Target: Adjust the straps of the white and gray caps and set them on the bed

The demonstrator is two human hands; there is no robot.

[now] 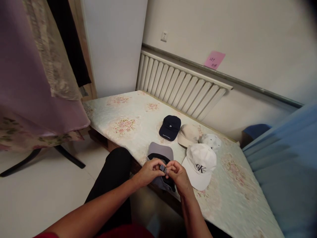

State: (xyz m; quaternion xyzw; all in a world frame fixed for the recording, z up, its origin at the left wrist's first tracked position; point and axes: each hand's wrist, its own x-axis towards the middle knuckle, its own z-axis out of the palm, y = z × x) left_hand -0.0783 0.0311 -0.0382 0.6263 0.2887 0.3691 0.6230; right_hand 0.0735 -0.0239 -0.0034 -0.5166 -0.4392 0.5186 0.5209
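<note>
A grey cap (161, 149) lies upside down at the table's near edge, its brim pointing away from me and its dark inside showing. Over its back opening, my left hand (150, 171) pinches a small grey strap end (162, 168) between thumb and fingers. Close beside it, my right hand (178, 177) is closed on the same strap, fingertips almost meeting the left ones. Whether a buckle sits there is too small to tell. To the right of the grey cap, a white cap (201, 165) with black letters rests on the cloth.
Behind lie a navy cap (170, 127), a beige cap (188, 135) and a pale cap (211, 142). A floral cloth (138, 112) covers the low table. Along the wall runs a white radiator (178, 82). Clothes (49, 72) hang at left, a blue curtain (284, 158) at right.
</note>
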